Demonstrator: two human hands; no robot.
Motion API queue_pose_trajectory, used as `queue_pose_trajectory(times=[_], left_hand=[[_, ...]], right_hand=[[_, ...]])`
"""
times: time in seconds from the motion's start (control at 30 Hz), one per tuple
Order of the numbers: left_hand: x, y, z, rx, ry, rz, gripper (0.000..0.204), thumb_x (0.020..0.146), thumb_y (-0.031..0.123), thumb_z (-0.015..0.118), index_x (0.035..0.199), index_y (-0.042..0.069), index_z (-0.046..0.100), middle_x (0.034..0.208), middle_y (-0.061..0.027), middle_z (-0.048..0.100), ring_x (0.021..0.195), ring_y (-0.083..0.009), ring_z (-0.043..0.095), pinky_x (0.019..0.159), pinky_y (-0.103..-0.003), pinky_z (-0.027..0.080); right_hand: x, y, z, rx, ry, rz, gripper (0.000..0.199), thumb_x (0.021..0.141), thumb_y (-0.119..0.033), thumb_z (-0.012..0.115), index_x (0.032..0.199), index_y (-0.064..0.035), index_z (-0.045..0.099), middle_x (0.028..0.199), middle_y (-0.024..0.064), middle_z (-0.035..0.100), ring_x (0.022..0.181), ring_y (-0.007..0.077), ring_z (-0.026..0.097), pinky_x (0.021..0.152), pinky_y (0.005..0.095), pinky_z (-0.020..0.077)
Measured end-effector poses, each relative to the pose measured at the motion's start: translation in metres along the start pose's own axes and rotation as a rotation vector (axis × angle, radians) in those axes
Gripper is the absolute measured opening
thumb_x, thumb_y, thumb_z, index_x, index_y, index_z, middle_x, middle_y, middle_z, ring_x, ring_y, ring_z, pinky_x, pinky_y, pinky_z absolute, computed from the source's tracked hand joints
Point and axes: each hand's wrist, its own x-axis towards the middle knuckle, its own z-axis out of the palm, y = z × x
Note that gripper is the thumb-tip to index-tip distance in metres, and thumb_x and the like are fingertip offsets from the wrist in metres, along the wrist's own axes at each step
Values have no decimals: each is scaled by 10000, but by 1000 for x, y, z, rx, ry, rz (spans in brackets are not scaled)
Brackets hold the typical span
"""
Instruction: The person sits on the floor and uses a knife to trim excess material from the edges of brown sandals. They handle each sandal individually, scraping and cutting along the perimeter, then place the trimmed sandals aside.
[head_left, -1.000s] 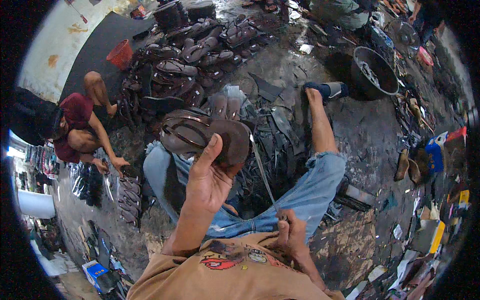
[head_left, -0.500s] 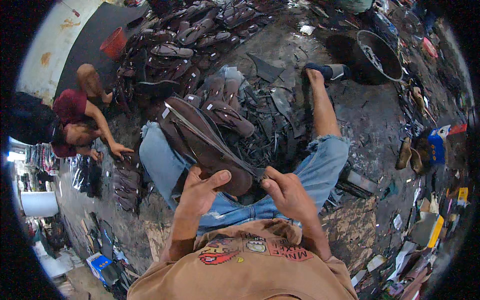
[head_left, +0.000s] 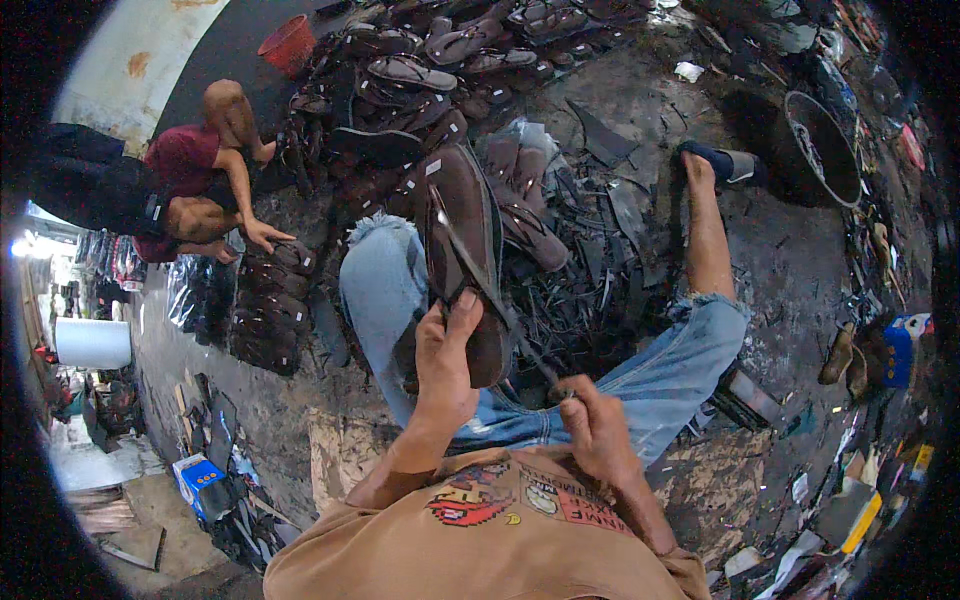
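Observation:
My left hand (head_left: 447, 350) grips a dark brown flip-flop (head_left: 486, 352) near one end, thumb on its upper face, the sandal held upright above my lap. My right hand (head_left: 597, 425) is closed on the lower end of a long, thin dark strip (head_left: 524, 340), which looks like rubber trim. This strip runs slantwise across the flip-flop; whether its upper end is still joined to the sole I cannot tell. Just beyond, more brown flip-flops (head_left: 535, 230) lie on clear plastic.
Dark cut-off strips (head_left: 570, 310) are heaped between my legs. A large pile of flip-flops (head_left: 455, 75) spreads ahead. At left another person's hand (head_left: 265, 233) reaches to a row of sandals (head_left: 270, 310). A dark round tub (head_left: 822, 150) stands at far right, a red bucket (head_left: 286, 46) at far left.
The flip-flop has turned more upright, with my left hand's grip shifted onto it. My right hand has drawn away from its edge, toward me, pulling the strip. The view has swung left.

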Motion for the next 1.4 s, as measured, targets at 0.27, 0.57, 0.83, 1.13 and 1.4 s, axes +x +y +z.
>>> queue_pose_trajectory(times=[0.27,0.57,0.83,1.13,1.4], left_hand=[[-5,9,4,-153,-204,-62,247,941,302,692,1076,104,632,914,-2,670,782,-116,647,638,-293,527],[7,0,-7,-84,-136,43,356,993,425,584,919,77,600,644,-28,579,465,-113,518,411,-274,415],[-10,-59,-57,361,-133,331,404,906,277,698,1200,32,569,958,-153,651,741,-265,667,694,-364,533],[-21,-11,0,498,-371,412,372,947,253,675,1214,16,570,1067,-97,684,931,-148,665,847,-335,543],[-3,89,-4,-92,-430,-212,387,964,404,667,1095,41,656,957,-51,714,811,-145,711,702,-279,589]], right_hand=[[71,3,18,-217,211,-163,230,979,-276,611,985,-65,520,777,192,639,704,449,626,573,499,463],[154,-31,22,-404,275,-213,373,976,-479,569,1013,-109,551,777,160,680,696,412,669,569,515,492],[240,-21,-4,-297,428,-122,461,1023,-533,446,1042,-97,595,813,244,687,754,446,677,646,543,520],[130,-53,-25,450,272,-175,317,976,-282,669,1105,7,678,919,43,710,816,67,603,708,263,514],[28,-62,-25,344,195,38,323,1049,-300,516,1134,-9,626,682,-14,574,620,73,513,548,269,399]])
